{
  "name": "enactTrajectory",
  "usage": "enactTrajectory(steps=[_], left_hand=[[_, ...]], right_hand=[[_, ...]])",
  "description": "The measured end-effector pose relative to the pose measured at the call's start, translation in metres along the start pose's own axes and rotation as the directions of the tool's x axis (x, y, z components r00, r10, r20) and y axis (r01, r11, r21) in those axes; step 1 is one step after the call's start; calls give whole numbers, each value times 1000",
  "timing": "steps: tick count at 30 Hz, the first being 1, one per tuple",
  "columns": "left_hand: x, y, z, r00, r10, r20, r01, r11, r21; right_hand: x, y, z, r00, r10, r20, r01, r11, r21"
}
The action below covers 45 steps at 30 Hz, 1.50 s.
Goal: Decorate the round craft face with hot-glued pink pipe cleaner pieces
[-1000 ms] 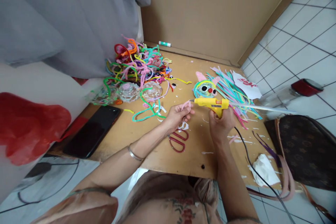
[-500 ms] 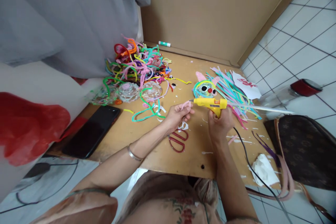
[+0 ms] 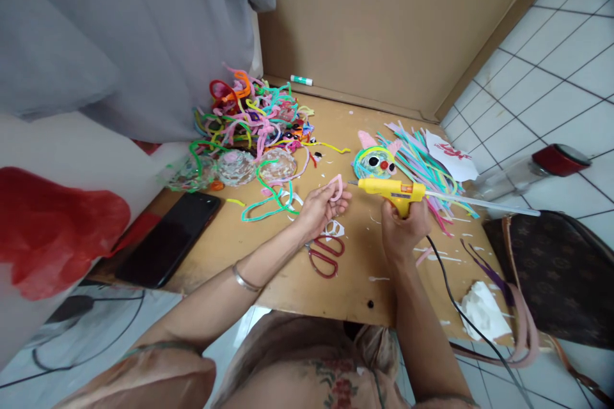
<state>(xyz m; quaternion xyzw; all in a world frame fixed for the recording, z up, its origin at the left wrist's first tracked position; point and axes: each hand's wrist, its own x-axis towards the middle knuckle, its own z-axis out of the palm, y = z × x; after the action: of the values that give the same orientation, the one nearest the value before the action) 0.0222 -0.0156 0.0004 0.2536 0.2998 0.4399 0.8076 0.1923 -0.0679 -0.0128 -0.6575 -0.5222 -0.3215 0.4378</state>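
Between the thumb and fingers of my left hand [image 3: 320, 209] is a small bent loop of pink pipe cleaner [image 3: 338, 186]. My right hand [image 3: 403, 225] is wrapped round the handle of a yellow hot glue gun [image 3: 391, 189], a long clear glue stick [image 3: 484, 202] poking out of its back. The gun's nozzle points left at the pink loop, with a small gap between them. Just behind the gun lies a round animal face [image 3: 373, 163] with pink ears, black-and-white eyes and a red nose. Red-handled scissors [image 3: 327, 255] rest on the table below my left hand.
Tangled pipe cleaners [image 3: 254, 112] and round pieces [image 3: 235, 167] fill the back left, near a black phone [image 3: 167, 239]. Straight pipe cleaners [image 3: 422, 156] lie at right. A bottle [image 3: 532, 166], a brown bag [image 3: 556, 275], crumpled tissue [image 3: 484, 310] and the gun's cord [image 3: 446, 281] occupy the right side.
The glue gun has drawn back slightly to the right, its nozzle leaving the pink loop. My left hand has shifted a little left and turned the loop upward.
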Motion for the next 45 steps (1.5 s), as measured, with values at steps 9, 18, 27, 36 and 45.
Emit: enactTrajectory(steps=[9,18,27,36,45], left_hand=[[2,4,1,991,27,-133,-38,996,-80],[-1,7,5,990,-4,-141,-11,995,-104],[-1,5,2,994,4,-106,-14,996,-91],[-2,6,4,994,-14,-107,3,995,-102],[1,6,3,992,-17,-125,2,992,-123]], right_hand=[[-12,0,3,997,-41,72,42,999,-7],[-16,-7,3,978,-194,78,196,980,-18],[-15,-7,2,973,-194,121,196,981,2],[-15,-7,2,956,-284,76,287,958,-27],[-15,-4,2,959,-276,57,278,960,-36]])
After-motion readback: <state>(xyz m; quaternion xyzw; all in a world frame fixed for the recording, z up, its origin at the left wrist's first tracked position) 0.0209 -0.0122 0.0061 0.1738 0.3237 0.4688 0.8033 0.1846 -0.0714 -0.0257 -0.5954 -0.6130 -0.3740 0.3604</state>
